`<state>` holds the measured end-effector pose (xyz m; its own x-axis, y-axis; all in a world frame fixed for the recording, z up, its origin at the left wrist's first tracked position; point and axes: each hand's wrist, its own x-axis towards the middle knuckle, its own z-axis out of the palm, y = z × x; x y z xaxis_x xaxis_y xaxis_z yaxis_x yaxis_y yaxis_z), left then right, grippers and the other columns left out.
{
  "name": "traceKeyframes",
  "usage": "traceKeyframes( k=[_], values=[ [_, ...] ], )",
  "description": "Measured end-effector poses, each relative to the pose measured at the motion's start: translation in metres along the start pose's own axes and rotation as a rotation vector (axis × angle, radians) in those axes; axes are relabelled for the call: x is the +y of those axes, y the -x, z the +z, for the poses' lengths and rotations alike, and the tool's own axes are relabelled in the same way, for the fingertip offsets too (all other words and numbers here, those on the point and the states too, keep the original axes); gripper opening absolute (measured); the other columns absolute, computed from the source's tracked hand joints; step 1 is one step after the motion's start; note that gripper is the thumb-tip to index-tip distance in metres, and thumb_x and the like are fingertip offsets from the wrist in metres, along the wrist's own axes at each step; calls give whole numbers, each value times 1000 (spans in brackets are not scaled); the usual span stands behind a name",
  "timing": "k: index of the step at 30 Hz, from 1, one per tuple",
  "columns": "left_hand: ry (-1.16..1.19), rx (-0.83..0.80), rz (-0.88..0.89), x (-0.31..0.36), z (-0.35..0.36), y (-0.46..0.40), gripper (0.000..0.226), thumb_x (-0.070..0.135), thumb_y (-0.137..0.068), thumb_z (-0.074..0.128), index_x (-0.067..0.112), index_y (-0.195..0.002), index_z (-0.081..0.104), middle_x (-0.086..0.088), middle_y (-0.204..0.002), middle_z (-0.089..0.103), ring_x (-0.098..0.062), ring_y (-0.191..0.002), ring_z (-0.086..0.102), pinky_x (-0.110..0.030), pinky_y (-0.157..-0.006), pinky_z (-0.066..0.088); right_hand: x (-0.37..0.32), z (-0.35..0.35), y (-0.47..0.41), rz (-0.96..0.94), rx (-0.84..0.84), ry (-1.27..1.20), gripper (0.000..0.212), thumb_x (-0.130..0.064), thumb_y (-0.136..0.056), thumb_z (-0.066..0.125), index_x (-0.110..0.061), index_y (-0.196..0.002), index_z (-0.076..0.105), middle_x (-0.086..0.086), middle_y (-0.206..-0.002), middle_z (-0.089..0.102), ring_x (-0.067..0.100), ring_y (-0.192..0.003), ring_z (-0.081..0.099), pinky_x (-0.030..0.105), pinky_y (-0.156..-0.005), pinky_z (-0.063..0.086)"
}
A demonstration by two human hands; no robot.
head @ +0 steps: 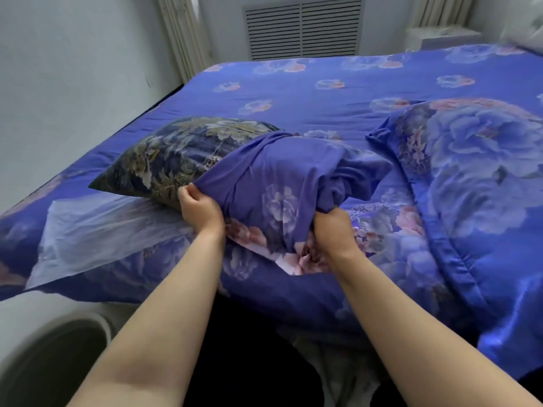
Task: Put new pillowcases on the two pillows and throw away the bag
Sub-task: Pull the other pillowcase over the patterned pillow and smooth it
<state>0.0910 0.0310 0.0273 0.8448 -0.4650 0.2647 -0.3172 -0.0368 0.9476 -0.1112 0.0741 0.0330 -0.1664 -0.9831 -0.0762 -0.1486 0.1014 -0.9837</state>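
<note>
1. At the lower left of the frame you have a round grey bin [50,359] on the floor, blurred, its rim just below the bed's near edge.
2. Above it, a clear, thin plastic bag [97,230] lies flat and creased on the bed [323,92], its near corner hanging over the mattress edge at the left.
3. The blue floral bedcover runs to the upper right of the frame; the wide stretch behind the pillows is smooth and gives you open room.
4. In the centre left, the pillow [176,163] lies tilted, its dark, glossy patterned corner pointing left and resting on the bag's far edge.
5. Your left hand [199,210] pinches the hem of the purple pillowcase [282,183], fingers curled round the fabric at the pillow's near side.
6. The pillowcase is soft, matte and bunched; it covers the pillow's right half, leaving the left half bare.
7. Your right hand [335,230] grips a gathered fold of the same pillowcase, fingers closed tight on it, close to the near edge of the bed.
8. At the right of the frame, the second pillow [470,171] lies in a matching blue floral case, plump and sheeny, with a flat border; it sits apart from the first.
</note>
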Motion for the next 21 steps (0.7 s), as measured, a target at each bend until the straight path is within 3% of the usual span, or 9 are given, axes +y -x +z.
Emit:
traceKeyframes(
  k=[3, 7, 9, 11, 13, 15, 19, 21],
  values=[
    [-34, 70, 7, 15, -2, -33, 27, 14, -100, 34, -4, -108, 53, -21, -113, 61, -33, -102, 56, -32, -83, 32, -9, -19, 12, -113, 50, -104, 27, -20, -67, 64, -14, -49, 45, -11, -44, 42, 5, -48, 30, 27, -48, 32],
    [-229, 22, 81, 9, -16, -82, 28, 17, -98, 31, 7, -114, 52, -16, -117, 62, -35, -106, 56, -37, -82, 39, -10, -85, -2, -271, 222, -36, 6, -14, -79, 74, -10, -79, 70, -6, -72, 62, -21, -53, 46, 5, -58, 40],
    [-238, -25, 130, 7, -12, -80, 28, 17, -98, 31, 6, -113, 52, -19, -114, 63, -37, -104, 57, -38, -81, 40, 0, -104, -6, -260, 256, 65, 15, -16, -79, 74, -3, -85, 72, -3, -76, 63, -24, -54, 46, 2, -58, 38],
    [-241, -37, 127, 1, -9, -71, 28, 20, -98, 30, 7, -112, 51, -20, -112, 63, -38, -102, 57, -39, -79, 40, 18, -106, -9, -182, 263, 133, 20, -22, -79, 75, -3, -82, 71, 2, -75, 63, -15, -61, 54, 5, -57, 40],
    [-285, -55, 124, -4, -9, -63, 28, 23, -100, 29, 8, -111, 49, -19, -112, 63, -39, -101, 57, -39, -75, 39, 34, -104, -8, -94, 263, 183, 31, -38, -79, 72, -7, -77, 70, 13, -77, 68, 15, -79, 65, 26, -69, 49],
    [-359, -74, 138, -7, -14, -63, 29, 27, -101, 28, 9, -112, 48, -20, -112, 62, -40, -100, 57, -40, -72, 36, 41, -100, -7, -53, 277, 298, 46, -52, -81, 64, -6, -80, 70, 20, -85, 70, 32, -86, 63, 35, -70, 43],
    [-432, -92, 222, -5, -20, -67, 30, 30, -99, 31, 8, -108, 50, -17, -115, 60, -38, -103, 56, -41, -76, 39, 53, -90, 4, 23, 288, 463, 63, -64, -84, 47, -6, -96, 68, 25, -99, 67, 41, -95, 60, 37, -72, 40],
    [-443, -89, 368, 4, -18, -69, 29, 28, -98, 36, 6, -106, 53, -19, -115, 58, -38, -106, 53, -44, -81, 40, 62, -85, 9, 24, 303, 465, 64, -63, -86, 44, -3, -96, 68, 27, -99, 66, 43, -96, 59, 39, -72, 40]
  ],
)
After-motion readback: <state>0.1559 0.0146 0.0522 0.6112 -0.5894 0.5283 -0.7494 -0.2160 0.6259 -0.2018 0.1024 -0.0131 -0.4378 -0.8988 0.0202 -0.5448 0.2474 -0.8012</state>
